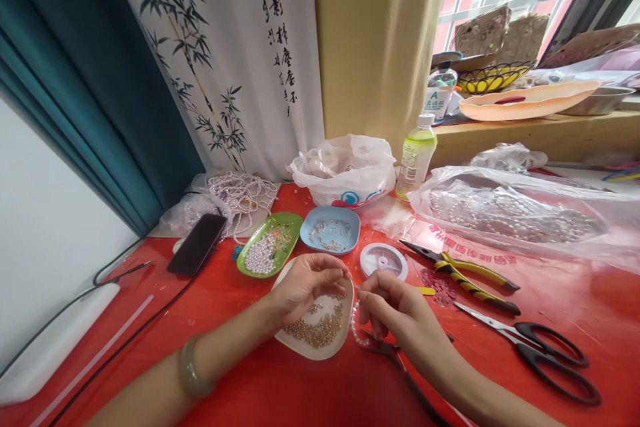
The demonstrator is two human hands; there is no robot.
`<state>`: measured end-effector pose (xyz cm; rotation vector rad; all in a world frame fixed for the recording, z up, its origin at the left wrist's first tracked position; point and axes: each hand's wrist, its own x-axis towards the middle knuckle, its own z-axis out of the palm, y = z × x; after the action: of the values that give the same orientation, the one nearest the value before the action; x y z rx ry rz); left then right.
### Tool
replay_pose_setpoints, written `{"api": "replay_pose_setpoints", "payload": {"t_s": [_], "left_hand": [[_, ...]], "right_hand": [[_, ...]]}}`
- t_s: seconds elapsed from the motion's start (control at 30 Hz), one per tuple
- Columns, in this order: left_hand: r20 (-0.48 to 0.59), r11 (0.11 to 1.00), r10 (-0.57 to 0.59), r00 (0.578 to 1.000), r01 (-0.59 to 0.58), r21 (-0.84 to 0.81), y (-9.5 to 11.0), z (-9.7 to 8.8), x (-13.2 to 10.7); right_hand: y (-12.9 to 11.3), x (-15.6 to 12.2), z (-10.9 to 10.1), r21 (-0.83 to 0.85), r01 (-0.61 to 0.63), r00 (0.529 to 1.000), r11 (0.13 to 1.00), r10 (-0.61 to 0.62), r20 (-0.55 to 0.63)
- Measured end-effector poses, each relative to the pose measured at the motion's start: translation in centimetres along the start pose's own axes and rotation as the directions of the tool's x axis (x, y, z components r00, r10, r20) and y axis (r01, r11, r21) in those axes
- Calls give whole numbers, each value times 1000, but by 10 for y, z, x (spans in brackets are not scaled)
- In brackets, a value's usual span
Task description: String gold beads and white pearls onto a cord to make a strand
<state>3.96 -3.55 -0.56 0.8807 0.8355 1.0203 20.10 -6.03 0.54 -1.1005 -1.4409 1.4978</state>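
Observation:
My left hand (316,285) is closed in a pinch above the cream tray (307,351), which holds small gold beads (320,330). Whatever sits between its fingertips is too small to make out. Close by on the right, my right hand (393,307) is also closed, its fingertips almost meeting the left ones. A string of white pearl beads (356,330) hangs from its fingertips and curves down to the table. Beneath my right hand lies a dark-handled tool (417,390), partly hidden by the wrist.
Behind the hands stand a green tray (254,272) of pearls, a blue tray (330,248) of metal findings and a white spool (384,260). Pliers (463,275) and scissors (530,343) lie right. A phone (197,245) with a cable is left; plastic bags (345,177) and a bottle (416,157) stand behind.

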Motion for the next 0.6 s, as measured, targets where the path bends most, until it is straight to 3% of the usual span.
{"api": "replay_pose_setpoints", "payload": {"t_s": [0.37,0.6], "left_hand": [[-68,994,75,995,-69,88,-1,0,2],[-38,989,69,997,-63,136,2,6,-1]], "right_hand": [[9,5,0,107,-36,997,994,29,68],[16,7,2,133,-61,992,989,46,116]]}}
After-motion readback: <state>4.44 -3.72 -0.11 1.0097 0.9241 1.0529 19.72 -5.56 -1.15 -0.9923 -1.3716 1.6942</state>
